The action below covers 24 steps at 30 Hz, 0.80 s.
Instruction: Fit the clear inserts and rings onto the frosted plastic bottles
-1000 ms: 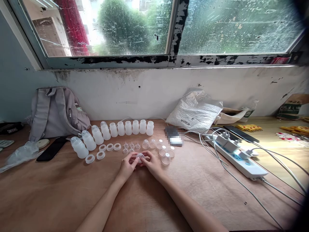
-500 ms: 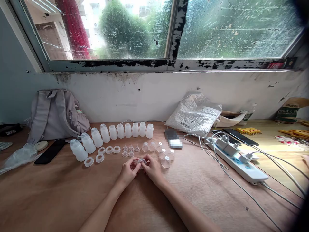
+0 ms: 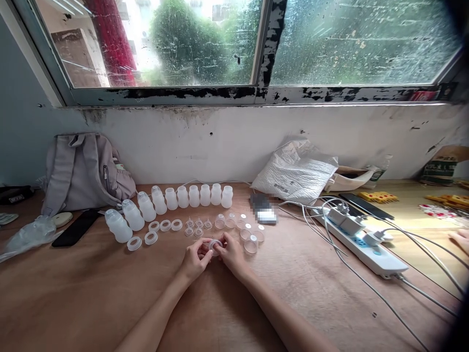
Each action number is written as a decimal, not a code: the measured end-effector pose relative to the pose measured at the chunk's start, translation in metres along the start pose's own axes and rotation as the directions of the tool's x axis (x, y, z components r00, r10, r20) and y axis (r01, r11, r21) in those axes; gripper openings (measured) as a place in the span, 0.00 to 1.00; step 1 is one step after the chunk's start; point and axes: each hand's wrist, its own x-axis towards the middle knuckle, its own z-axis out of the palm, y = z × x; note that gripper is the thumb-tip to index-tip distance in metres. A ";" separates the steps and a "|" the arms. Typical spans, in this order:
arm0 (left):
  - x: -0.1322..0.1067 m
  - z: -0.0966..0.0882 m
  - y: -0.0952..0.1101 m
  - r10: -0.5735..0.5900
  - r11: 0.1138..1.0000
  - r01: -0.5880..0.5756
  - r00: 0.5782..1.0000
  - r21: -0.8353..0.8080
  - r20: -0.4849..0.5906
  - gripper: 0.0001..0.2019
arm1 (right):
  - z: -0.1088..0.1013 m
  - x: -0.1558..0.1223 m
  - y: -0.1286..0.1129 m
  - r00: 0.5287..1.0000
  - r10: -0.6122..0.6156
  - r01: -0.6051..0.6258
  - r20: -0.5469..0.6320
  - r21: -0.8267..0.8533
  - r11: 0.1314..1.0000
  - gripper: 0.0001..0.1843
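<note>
Translucent ring (image 3: 215, 242) held over tabletop (image 3: 311, 283), between near edge and bottles (image 3: 182, 197) along far edge. Left hand (image 3: 195, 258) and right hand (image 3: 232, 253): fingers curled nearly closed, pinching ring. Step seems fingertip handling; next move likely calls for steady, even grip.

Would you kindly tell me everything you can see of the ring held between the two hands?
The ring is small, round and whitish, and looks like translucent plastic. The left hand and right hand hold it from either side, their fingers covering part of it. Its curved upper edge shows. It is just nearer the viewer than the small clear nipples. Whether it touches the table cannot be told.
</note>
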 end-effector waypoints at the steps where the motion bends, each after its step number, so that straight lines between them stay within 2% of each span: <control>1: 0.000 0.000 0.000 0.000 1.000 0.000 1.000 0.006 -0.001 0.13 | 0.000 0.000 0.000 1.000 0.003 -0.003 -0.001 -0.005 1.000 0.08; 9: -0.001 0.003 0.005 0.006 0.997 -0.005 1.000 0.082 -0.011 0.12 | 0.003 0.000 0.005 0.999 -0.004 0.003 -0.038 -0.018 1.000 0.08; 12: 0.000 0.006 0.004 -0.009 0.991 0.020 0.996 0.133 -0.084 0.11 | 0.003 0.000 0.003 0.999 0.035 -0.034 -0.030 0.030 0.999 0.09; 14: 0.002 0.007 0.003 -0.012 0.983 0.040 0.987 0.178 -0.158 0.10 | 0.003 0.000 0.000 0.999 0.048 -0.049 0.017 0.101 0.994 0.08; 18: 0.005 0.005 -0.002 -0.003 0.961 0.076 0.964 0.266 -0.266 0.06 | 0.004 -0.002 -0.005 0.996 0.011 -0.029 0.083 0.222 0.975 0.07; 24: 0.005 0.002 0.000 0.060 0.941 0.021 0.971 0.337 -0.229 0.06 | 0.007 -0.004 0.000 0.997 -0.062 0.057 0.041 0.110 0.992 0.02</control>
